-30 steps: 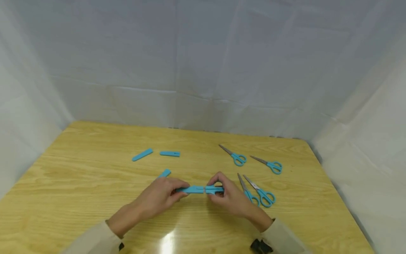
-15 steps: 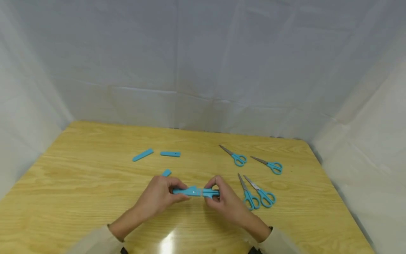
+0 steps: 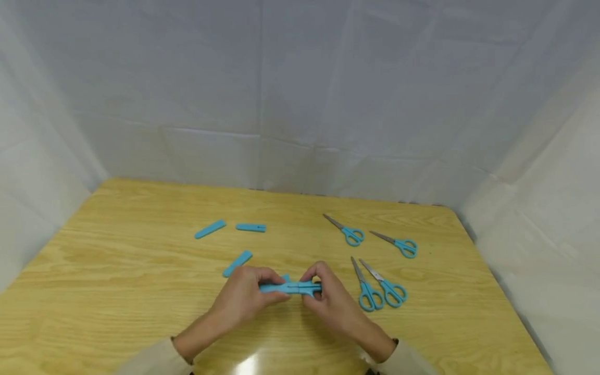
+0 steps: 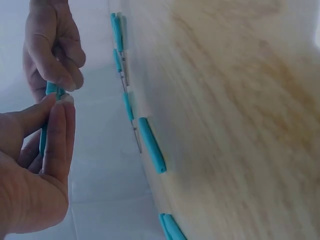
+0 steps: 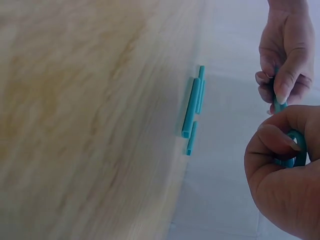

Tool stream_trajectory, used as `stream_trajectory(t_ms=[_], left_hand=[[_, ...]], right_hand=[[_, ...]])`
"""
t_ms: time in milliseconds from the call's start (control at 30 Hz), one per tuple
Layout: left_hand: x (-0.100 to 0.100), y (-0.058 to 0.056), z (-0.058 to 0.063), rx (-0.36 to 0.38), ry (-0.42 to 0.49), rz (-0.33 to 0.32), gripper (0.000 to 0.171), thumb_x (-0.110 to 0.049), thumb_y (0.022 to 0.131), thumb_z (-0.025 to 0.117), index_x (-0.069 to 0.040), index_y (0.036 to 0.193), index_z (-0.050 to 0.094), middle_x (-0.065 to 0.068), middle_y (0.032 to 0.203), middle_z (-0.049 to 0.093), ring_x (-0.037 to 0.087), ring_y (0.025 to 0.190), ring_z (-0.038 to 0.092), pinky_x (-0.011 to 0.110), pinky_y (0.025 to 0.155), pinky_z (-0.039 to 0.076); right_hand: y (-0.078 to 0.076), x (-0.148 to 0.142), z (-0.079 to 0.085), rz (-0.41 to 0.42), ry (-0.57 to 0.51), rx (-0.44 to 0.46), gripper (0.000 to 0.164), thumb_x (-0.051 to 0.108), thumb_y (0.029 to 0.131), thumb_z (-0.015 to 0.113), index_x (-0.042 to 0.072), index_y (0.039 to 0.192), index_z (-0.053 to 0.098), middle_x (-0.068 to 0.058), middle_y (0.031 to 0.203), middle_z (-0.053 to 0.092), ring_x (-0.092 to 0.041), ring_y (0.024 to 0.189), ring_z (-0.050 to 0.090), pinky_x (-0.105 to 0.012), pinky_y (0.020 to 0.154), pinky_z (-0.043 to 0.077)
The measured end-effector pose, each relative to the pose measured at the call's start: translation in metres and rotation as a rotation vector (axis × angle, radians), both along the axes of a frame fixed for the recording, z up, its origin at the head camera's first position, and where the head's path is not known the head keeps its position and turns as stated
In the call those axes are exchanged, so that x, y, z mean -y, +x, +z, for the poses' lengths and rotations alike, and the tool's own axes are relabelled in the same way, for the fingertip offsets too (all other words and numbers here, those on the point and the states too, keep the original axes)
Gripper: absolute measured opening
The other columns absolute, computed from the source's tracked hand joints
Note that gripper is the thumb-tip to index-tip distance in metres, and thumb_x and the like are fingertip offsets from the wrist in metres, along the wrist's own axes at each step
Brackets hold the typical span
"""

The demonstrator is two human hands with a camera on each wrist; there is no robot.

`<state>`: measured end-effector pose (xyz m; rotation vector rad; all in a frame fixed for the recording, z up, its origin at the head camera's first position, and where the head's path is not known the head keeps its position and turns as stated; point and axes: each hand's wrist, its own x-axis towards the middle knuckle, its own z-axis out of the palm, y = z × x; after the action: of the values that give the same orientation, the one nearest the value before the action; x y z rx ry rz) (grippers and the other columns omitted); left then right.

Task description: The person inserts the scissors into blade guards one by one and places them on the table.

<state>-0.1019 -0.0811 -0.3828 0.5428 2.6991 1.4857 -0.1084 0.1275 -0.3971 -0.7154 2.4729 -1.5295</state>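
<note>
Over the front middle of the table, my left hand [image 3: 245, 292] pinches a light-blue scissors cap [image 3: 274, 288] between thumb and fingers. My right hand [image 3: 334, 298] grips a pair of scissors by its blue handles [image 3: 307, 287]. Cap and handles lie end to end in one line, with the cap's mouth right at the handle base and the blades hidden inside. In the right wrist view a blue finger loop [image 5: 300, 146] pokes out of the right hand's curled fingers. From the left wrist, both hands appear close together at the join.
Further left lie loose blue caps: one slanted [image 3: 210, 229], one level [image 3: 250, 227], one near the left hand [image 3: 237, 263]. To the right, several uncapped scissors rest on the wooden table: two behind [image 3: 352, 234] [image 3: 405, 247], two nearer [image 3: 370, 298] [image 3: 392, 292]. White sheeting [image 3: 300, 104] surrounds the table.
The gap between cap and handles has closed, and the strip of blade that showed there is now covered. The right hand has shifted slightly left; both hands are a little lower.
</note>
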Motion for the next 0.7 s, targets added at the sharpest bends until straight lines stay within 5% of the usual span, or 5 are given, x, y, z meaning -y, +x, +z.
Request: stream_trajectory(t_ms=[267, 533, 700], left_hand=[[0.001, -0.002, -0.002, -0.06, -0.024, -0.053, 0.015, -0.024, 0.08, 0.078, -0.014, 0.091, 0.074, -0.009, 0.082, 0.069, 0.002, 0.06, 0.054, 0.023, 0.053, 0.049], [0.009, -0.005, 0.0, 0.011, 0.015, -0.036, 0.021, -0.03, 0.081, 0.078, -0.016, 0.096, 0.074, -0.009, 0.087, 0.069, 0.005, 0.066, 0.057, 0.023, 0.057, 0.05], [0.011, -0.006, -0.001, 0.056, 0.047, -0.063, 0.024, -0.031, 0.081, 0.077, -0.014, 0.098, 0.073, -0.006, 0.09, 0.069, 0.008, 0.067, 0.059, 0.025, 0.057, 0.05]], right_hand=[[-0.002, -0.006, 0.007, 0.042, 0.077, -0.042, 0.028, -0.002, 0.09, 0.058, 0.009, 0.112, 0.047, -0.005, 0.093, 0.049, -0.005, 0.054, 0.034, -0.016, 0.049, 0.032], [-0.006, -0.015, 0.015, 0.058, 0.218, -0.077, 0.037, 0.024, 0.092, 0.064, 0.015, 0.124, 0.048, 0.002, 0.101, 0.05, -0.008, 0.061, 0.041, -0.022, 0.053, 0.042], [-0.01, -0.019, 0.016, 0.073, 0.225, -0.112, 0.028, 0.028, 0.09, 0.068, 0.022, 0.116, 0.059, 0.008, 0.097, 0.054, -0.01, 0.063, 0.048, -0.026, 0.055, 0.047]])
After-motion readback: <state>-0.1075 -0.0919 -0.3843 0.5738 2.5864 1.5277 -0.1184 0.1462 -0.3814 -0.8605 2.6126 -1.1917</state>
